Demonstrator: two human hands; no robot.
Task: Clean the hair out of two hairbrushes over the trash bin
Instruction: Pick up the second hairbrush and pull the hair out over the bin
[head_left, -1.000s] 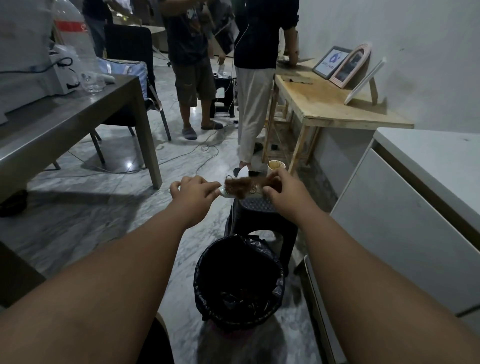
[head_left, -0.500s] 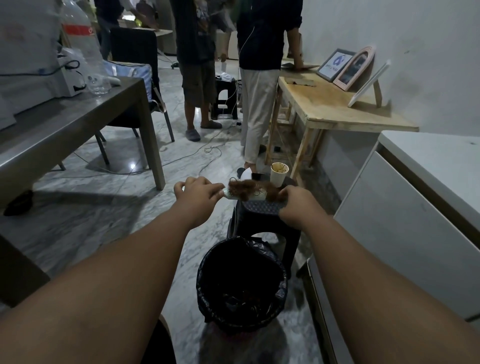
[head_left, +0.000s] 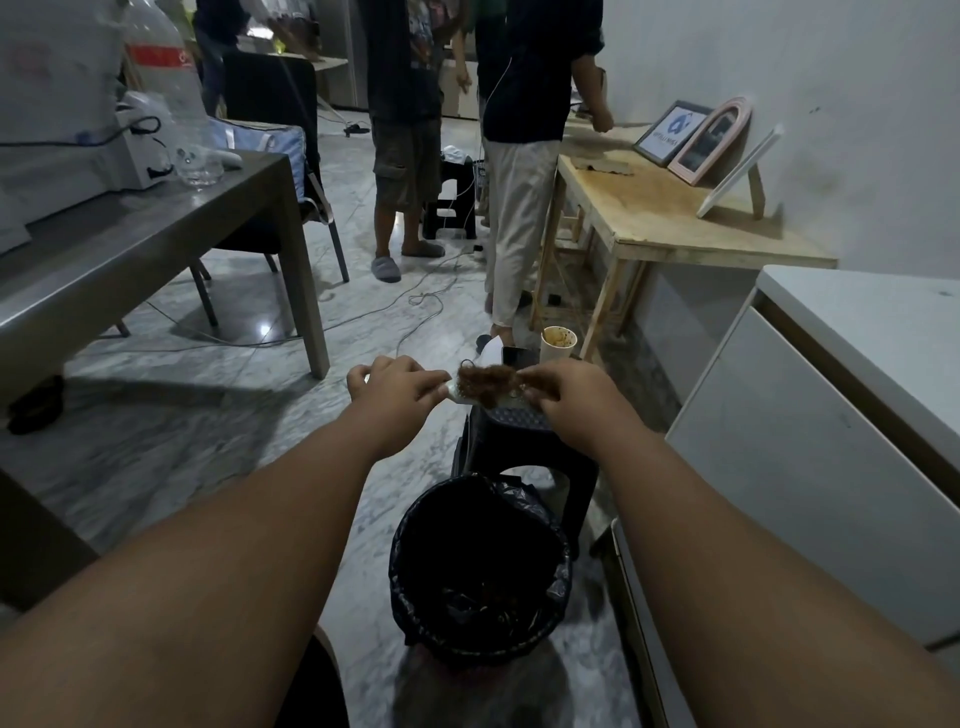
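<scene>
My left hand (head_left: 395, 387) grips the handle end of a pale hairbrush (head_left: 470, 397), held level in front of me. A thick wad of brown hair (head_left: 488, 384) covers the brush head. My right hand (head_left: 569, 397) pinches the right side of that hair with thumb and fingertips. Both hands hover above a dark plastic stool (head_left: 519, 441), beyond the trash bin (head_left: 480, 566) lined with a black bag, which stands on the floor below my forearms. Only one brush shows clearly.
A paper cup (head_left: 558, 345), a dark phone-like object (head_left: 517, 356) and something white sit on the stool's far side. A grey table (head_left: 156, 244) stands left, a wooden table (head_left: 670, 218) and white cabinet (head_left: 831, 415) right. Two people (head_left: 514, 156) stand ahead; cables cross the floor.
My right hand has shifted slightly up and onto the hair wad, pinching its right side. The left hand keeps the brush in about the same place.
</scene>
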